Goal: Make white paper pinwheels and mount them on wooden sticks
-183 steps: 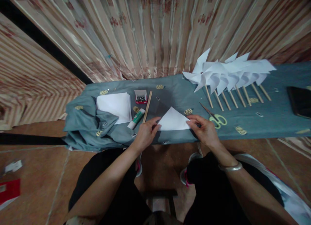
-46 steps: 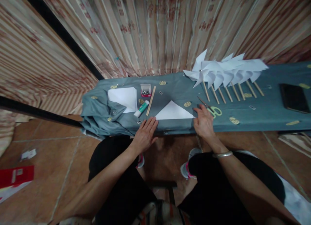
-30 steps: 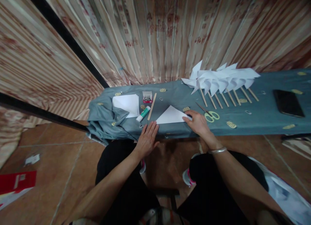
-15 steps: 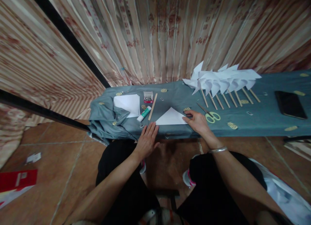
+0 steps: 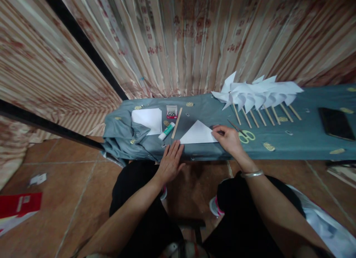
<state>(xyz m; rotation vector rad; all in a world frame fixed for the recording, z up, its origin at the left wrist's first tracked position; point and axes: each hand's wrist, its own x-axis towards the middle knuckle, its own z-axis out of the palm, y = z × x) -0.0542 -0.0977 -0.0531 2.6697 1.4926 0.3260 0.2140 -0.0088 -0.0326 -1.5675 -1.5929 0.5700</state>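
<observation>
A white sheet of paper (image 5: 198, 133), folded into a triangle, lies flat near the bench's front edge with its point facing away from me. My left hand (image 5: 171, 157) rests flat, fingers stretched out, with its fingertips at the left corner of the paper. At the right corner, the curled fingers of my right hand (image 5: 226, 138) pinch the paper; a small dark patch shows among them, too unclear to name. Scissors with green handles (image 5: 246, 136) lie just right of that hand. Left of the triangle are a glue stick (image 5: 167, 131) and thin wooden sticks (image 5: 177, 123).
A stack of white paper (image 5: 147, 120) and a small red box of metal pins (image 5: 171, 112) lie at the left. Several paper pinwheels (image 5: 258, 92) on sticks line the back right. A black phone (image 5: 336, 123) lies far right on the grey-green cloth (image 5: 303, 139).
The view has shifted slightly. My right hand has moved a little up along the paper's right side, while my left hand stays at the left corner.
</observation>
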